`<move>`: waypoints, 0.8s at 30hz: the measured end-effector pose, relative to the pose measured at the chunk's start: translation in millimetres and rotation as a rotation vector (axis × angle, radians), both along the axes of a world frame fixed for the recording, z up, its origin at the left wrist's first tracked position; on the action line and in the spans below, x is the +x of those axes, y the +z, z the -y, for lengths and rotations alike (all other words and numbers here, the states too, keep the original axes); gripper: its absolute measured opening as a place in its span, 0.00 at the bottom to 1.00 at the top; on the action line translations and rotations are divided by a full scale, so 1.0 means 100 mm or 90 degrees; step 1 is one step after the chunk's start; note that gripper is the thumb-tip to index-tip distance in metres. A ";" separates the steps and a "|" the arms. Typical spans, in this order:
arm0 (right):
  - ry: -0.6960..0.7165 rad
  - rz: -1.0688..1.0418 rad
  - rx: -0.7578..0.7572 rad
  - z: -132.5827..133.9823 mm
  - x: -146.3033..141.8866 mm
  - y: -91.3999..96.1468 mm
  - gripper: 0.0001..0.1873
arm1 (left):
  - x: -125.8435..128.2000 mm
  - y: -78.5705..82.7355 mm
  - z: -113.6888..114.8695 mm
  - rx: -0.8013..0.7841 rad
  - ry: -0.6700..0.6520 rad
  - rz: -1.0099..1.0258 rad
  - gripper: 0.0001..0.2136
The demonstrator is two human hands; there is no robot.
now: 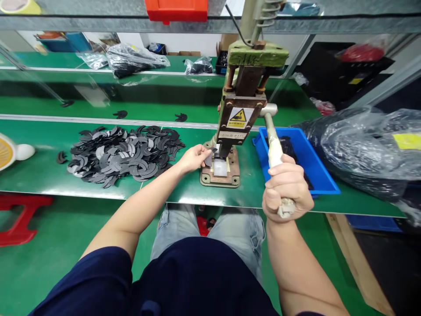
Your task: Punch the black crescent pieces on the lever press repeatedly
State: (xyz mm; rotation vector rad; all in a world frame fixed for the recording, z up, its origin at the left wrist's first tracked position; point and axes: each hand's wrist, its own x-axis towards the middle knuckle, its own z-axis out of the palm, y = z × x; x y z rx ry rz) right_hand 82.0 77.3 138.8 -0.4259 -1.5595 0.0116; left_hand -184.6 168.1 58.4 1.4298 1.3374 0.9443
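Note:
My left hand (194, 158) is closed in a pinch on a small dark curved piece (208, 159), right at the working spot of a green hand press (242, 114). My fingers hide part of that piece. A pale block (220, 167) sits on the press base (234, 164), under the ram. Wrapped round the cloth-covered press lever (275, 147), my right hand (288, 189) is closed near its lower end. To the left of my left hand lies a wide heap of flat, dark, crescent-like pieces (125, 153) on the green table.
A blue bin (315, 164) with dark contents stands right of the press, beside a large plastic-wrapped bundle (365, 149). Several loose pieces lie behind the heap. At the far left is a round white and orange object (7, 151). A metal shelf (98, 24) crosses above.

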 end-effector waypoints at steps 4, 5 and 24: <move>0.009 0.005 -0.005 0.01 0.00 0.01 0.11 | 0.13 -0.01 -0.09 -0.075 -0.036 0.046 0.16; 0.011 0.005 -0.005 0.01 0.00 0.02 0.11 | 0.16 -0.01 -0.11 -0.089 -0.048 0.055 0.17; -0.008 -0.032 -0.004 0.00 -0.05 0.02 0.11 | 0.38 0.25 -0.16 -0.232 -0.057 -0.005 0.08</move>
